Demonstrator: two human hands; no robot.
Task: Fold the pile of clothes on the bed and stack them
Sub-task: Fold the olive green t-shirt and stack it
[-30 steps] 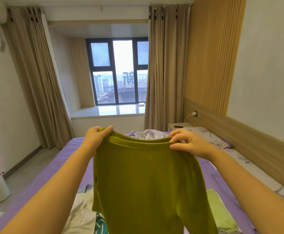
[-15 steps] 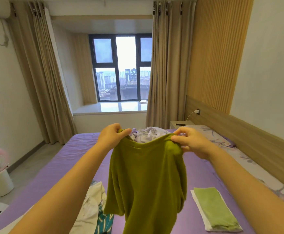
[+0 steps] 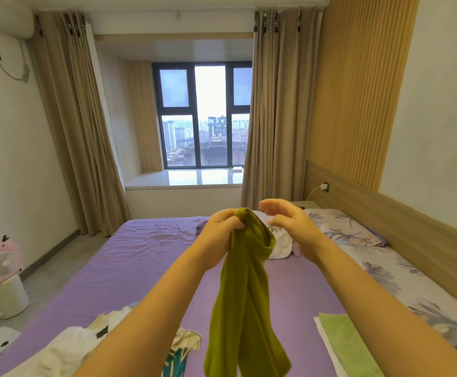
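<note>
An olive-green garment (image 3: 245, 295) hangs in the air over the purple bed (image 3: 140, 262), gathered into a long narrow bundle. My left hand (image 3: 221, 227) grips its top edge in a fist. My right hand (image 3: 287, 221) hovers just to the right of the garment with fingers spread and holds nothing. A loose pile of white and patterned clothes (image 3: 85, 346) lies at the bed's near left. A folded stack with a light green piece on top (image 3: 341, 344) sits at the near right.
A crumpled white and lilac cloth (image 3: 281, 240) lies mid-bed behind the hands. A floral pillow (image 3: 341, 229) and floral bedding run along the wooden headboard (image 3: 401, 235) on the right. A pink fan (image 3: 1, 265) stands on the floor at left.
The garment was held spread between both hands; the hands came together, my right hand let go, and the cloth now hangs bunched from my left hand alone. The view tilted upward.
</note>
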